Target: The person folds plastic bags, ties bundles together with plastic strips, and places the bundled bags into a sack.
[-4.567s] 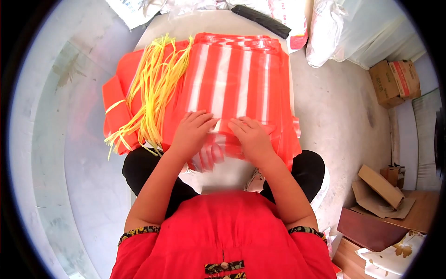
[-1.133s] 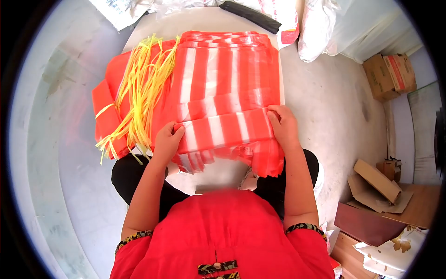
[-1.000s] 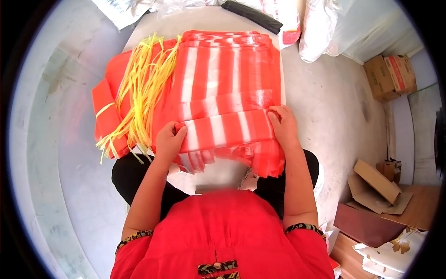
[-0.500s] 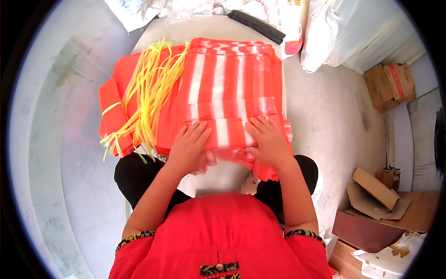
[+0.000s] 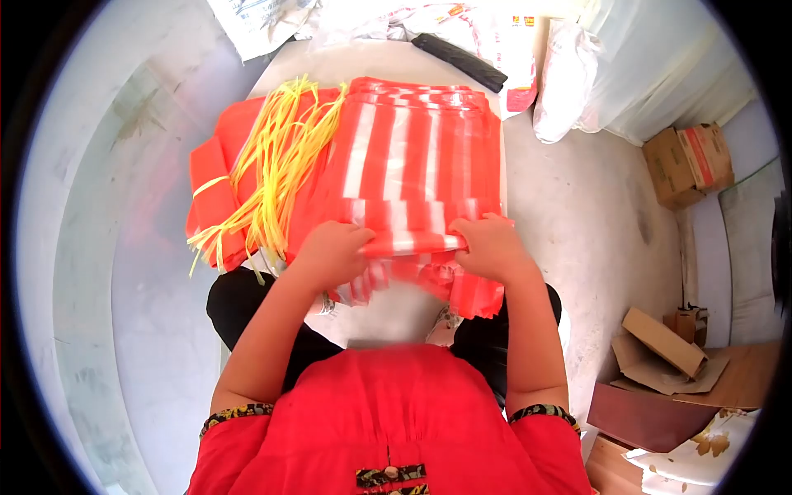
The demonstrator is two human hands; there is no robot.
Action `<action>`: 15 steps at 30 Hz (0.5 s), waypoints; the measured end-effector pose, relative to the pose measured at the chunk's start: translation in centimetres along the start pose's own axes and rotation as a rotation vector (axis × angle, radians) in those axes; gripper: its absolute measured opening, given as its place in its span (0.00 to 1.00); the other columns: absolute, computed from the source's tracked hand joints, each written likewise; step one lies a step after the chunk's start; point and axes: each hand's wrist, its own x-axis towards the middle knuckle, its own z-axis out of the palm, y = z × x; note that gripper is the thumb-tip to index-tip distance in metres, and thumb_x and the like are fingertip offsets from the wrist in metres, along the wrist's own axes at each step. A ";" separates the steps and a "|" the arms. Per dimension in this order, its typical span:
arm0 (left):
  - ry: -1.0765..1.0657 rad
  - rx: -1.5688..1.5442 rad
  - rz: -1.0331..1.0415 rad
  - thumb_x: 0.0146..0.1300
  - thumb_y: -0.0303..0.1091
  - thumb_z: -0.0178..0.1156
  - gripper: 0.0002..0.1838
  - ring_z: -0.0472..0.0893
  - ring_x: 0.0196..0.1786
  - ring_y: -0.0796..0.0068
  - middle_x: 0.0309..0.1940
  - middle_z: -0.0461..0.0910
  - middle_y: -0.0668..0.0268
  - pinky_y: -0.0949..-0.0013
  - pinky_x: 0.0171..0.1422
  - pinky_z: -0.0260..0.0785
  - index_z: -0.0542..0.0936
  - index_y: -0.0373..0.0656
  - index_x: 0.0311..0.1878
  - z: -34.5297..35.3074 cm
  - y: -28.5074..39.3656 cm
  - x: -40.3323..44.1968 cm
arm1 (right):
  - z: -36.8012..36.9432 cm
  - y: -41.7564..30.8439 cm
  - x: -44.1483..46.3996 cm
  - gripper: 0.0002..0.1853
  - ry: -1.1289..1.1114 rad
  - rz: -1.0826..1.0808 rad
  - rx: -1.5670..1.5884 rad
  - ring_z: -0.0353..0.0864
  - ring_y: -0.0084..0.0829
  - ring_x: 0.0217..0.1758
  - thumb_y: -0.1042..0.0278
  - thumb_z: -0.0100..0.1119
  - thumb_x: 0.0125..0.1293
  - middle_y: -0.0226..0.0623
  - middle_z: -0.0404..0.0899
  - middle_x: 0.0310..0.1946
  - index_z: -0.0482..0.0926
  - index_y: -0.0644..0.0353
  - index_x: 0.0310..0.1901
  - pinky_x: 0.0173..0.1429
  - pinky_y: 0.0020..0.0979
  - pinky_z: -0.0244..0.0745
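Note:
A stack of red-and-clear striped plastic sheets or bags (image 5: 394,157) lies before me; I cannot tell which kind. At its near edge, my left hand (image 5: 337,252) has its fingers closed on the left end of a folded strip of the top sheet. My right hand (image 5: 488,246) grips the other end of that fold, which is stretched between both hands. Loose ends hang below the table edge. Left of the stack, a bunch of yellow plastic strips (image 5: 289,165) rests on folded red material (image 5: 216,181).
At the back of the table (image 5: 346,59) lie a black rolled bundle (image 5: 459,61) and white printed packaging (image 5: 363,18). Cardboard boxes stand on the right, one by the wall (image 5: 689,165) and an opened one (image 5: 668,351) nearer me. My knees are under the near edge.
My hands lay flat with spread fingers on the striped sheet. Now the fingers have closed on its front part and lifted it into a fold. The view has shifted slightly.

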 end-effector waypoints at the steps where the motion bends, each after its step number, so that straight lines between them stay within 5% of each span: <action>1: -0.108 -0.096 -0.094 0.56 0.31 0.70 0.29 0.82 0.63 0.51 0.58 0.85 0.52 0.54 0.71 0.70 0.82 0.41 0.64 -1.5 0.6 -0.2 | -0.3 0.3 -0.2 0.20 0.014 0.038 0.028 0.81 0.45 0.59 0.67 0.64 0.61 0.41 0.86 0.47 0.82 0.60 0.55 0.72 0.45 0.70; 4: 0.135 -0.199 -0.144 0.57 0.33 0.72 0.31 0.79 0.68 0.51 0.62 0.83 0.53 0.51 0.73 0.68 0.80 0.43 0.66 -2.7 0.3 0.6 | 0.0 2.7 1.9 0.20 0.307 0.034 -0.152 0.81 0.48 0.60 0.63 0.65 0.64 0.43 0.86 0.49 0.81 0.59 0.56 0.74 0.48 0.68; 7: 0.509 0.141 0.100 0.56 0.34 0.72 0.36 0.74 0.75 0.51 0.69 0.77 0.55 0.47 0.78 0.64 0.77 0.44 0.71 -1.7 -0.1 1.6 | 1.4 3.1 3.7 0.25 0.501 -0.064 -0.116 0.77 0.50 0.67 0.60 0.68 0.65 0.44 0.83 0.58 0.80 0.56 0.62 0.77 0.52 0.64; 11: 0.325 0.190 0.222 0.56 0.31 0.70 0.40 0.67 0.81 0.52 0.76 0.71 0.56 0.44 0.82 0.59 0.73 0.43 0.75 2.6 0.4 3.5 | 4.2 0.7 4.3 0.36 0.409 -0.392 -0.062 0.69 0.48 0.77 0.60 0.74 0.61 0.42 0.73 0.73 0.74 0.52 0.72 0.82 0.54 0.58; 15: 0.292 0.247 0.245 0.56 0.27 0.65 0.39 0.66 0.82 0.55 0.78 0.70 0.57 0.46 0.83 0.58 0.72 0.40 0.75 6.2 0.1 4.6 | 7.3 0.6 5.0 0.40 0.398 -0.357 -0.079 0.67 0.45 0.80 0.64 0.75 0.58 0.38 0.70 0.76 0.72 0.51 0.74 0.83 0.54 0.57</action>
